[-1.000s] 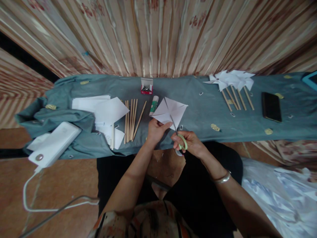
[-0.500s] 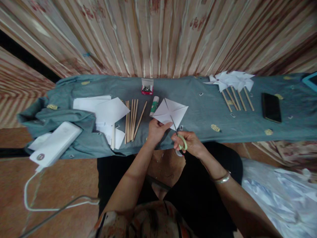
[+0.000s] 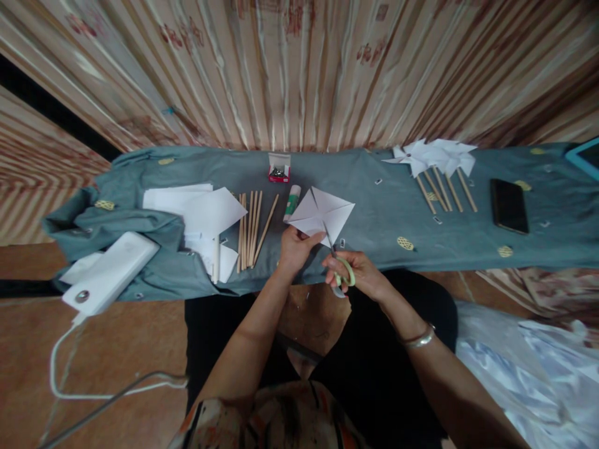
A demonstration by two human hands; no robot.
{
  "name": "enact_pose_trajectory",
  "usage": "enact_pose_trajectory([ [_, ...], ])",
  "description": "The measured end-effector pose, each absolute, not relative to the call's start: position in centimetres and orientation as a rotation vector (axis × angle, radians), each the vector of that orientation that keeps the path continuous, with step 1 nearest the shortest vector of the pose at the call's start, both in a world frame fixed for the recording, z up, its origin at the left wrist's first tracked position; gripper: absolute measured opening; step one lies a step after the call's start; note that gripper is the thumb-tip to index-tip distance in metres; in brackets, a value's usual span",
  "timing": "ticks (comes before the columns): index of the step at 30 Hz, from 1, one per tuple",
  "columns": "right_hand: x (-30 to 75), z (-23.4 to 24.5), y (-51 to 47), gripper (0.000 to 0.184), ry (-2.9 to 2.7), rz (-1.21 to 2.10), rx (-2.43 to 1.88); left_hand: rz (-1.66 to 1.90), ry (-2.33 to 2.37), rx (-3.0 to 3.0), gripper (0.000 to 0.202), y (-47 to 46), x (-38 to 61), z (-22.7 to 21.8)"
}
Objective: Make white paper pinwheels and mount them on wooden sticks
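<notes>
A square sheet of white paper with slits running in from its corners is pinched at its near left edge by my left hand. My right hand grips scissors with pale green handles. Their blades lie at the paper's near corner and point toward its middle. Just left of the paper, a green and white glue stick lies on the cloth. Farther left are several thin wooden sticks side by side.
White paper sheets and a white power bank with a cable lie left on the cloth-covered table. A small red box of metal pins stands behind. Paper pinwheels on sticks and a black phone are at the right.
The scissor handles have opened slightly wider in my right hand. The camera view has shifted a little; my left hand keeps its hold on the paper.
</notes>
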State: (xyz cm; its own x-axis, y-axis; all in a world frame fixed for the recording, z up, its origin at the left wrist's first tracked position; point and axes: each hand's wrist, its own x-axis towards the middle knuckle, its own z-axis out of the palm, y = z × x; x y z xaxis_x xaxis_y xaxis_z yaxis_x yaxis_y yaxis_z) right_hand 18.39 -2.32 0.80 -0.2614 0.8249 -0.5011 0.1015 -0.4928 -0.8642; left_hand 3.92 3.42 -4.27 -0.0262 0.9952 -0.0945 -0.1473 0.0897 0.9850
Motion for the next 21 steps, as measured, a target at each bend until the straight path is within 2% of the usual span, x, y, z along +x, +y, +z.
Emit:
enact_pose_trajectory([
  [5,21.3,1.9,-2.9,0.041,-1.248,1.924,-1.526,1.239,1.197,0.992,0.030,3.5,3.9,-4.2],
  [9,24.7,2.3,-4.1,0.042,-1.358,1.825,-1.581,1.225,1.224,0.964,0.029,3.8,3.9,-4.6],
  [12,26.2,2.1,-4.3,0.047,-1.416,1.572,-1.717,1.183,1.227,0.943,0.027,4.1,3.9,-4.6],
  [18,26.3,3.2,-0.6,0.049,-1.884,0.547,-2.360,1.041,1.185,0.986,0.030,4.7,3.4,-3.7],
  [21,25.7,3.9,1.9,0.044,-2.002,0.353,-2.488,0.944,1.148,0.960,0.026,4.7,3.1,-3.2],
])
